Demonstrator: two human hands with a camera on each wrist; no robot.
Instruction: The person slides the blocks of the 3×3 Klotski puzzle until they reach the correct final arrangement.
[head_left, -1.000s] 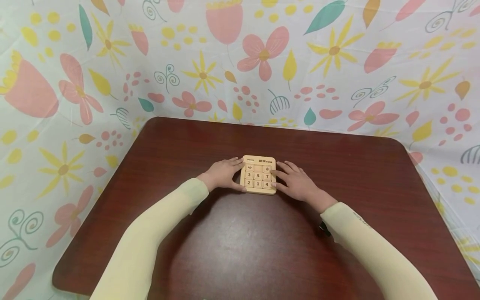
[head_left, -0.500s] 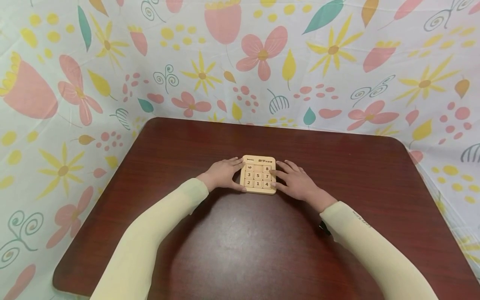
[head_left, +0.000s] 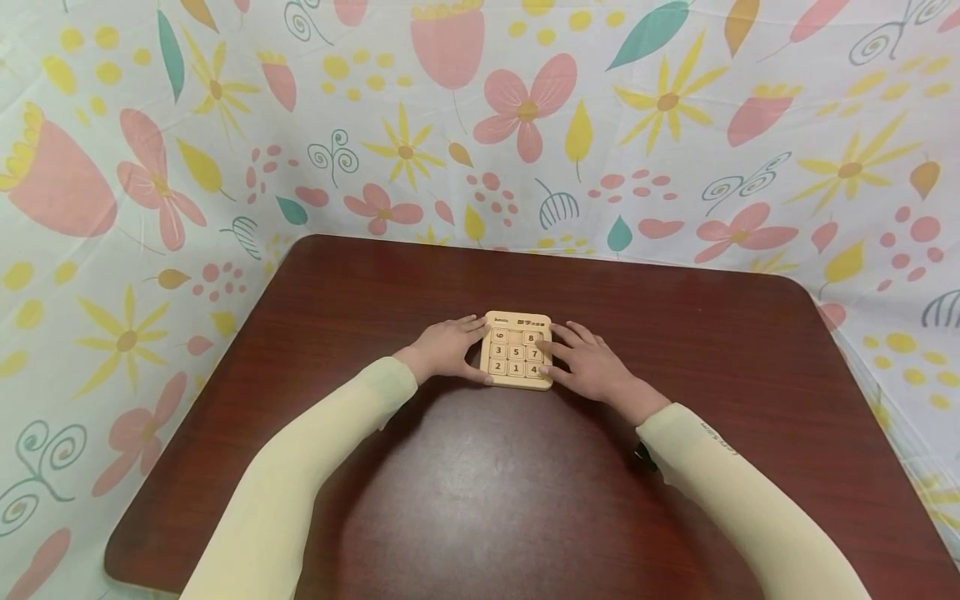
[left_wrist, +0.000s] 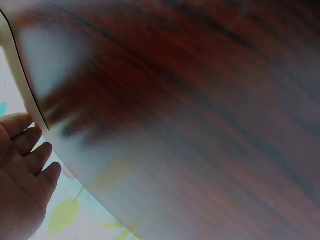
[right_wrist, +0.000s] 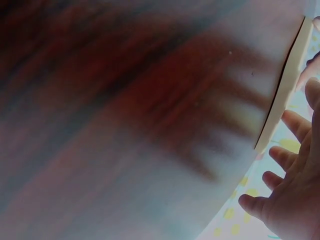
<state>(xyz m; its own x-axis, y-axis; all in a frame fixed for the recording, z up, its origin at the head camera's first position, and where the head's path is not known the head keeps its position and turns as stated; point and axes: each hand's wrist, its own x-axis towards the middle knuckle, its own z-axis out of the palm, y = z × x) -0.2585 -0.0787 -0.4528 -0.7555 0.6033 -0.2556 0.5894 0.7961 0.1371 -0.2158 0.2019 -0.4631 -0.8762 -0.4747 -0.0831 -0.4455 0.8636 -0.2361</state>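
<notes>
Flowered cloth (head_left: pixel 405 150) backs the tabletop (head_left: pixel 465 500) as the left hand (head_left: pixel 445 348) grips the puzzle (head_left: pixel 516 352) and the right hand (head_left: pixel 594 367), spread, touches tile 8 (head_left: pixel 530 337)!

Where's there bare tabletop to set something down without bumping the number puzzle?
Bare: the tabletop between left sleeve and right sleeve; the strip between the number puzzle and floral cloth; the stretches outside each sleeve. Crowded: the number puzzle's sides, where the left hand and right hand touch it.

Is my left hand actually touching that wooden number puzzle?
Touching. The head view shows it: your left hand spans the left side of the wooden number puzzle, fingertips at its upper corner and thumb at its lower corner.
</notes>
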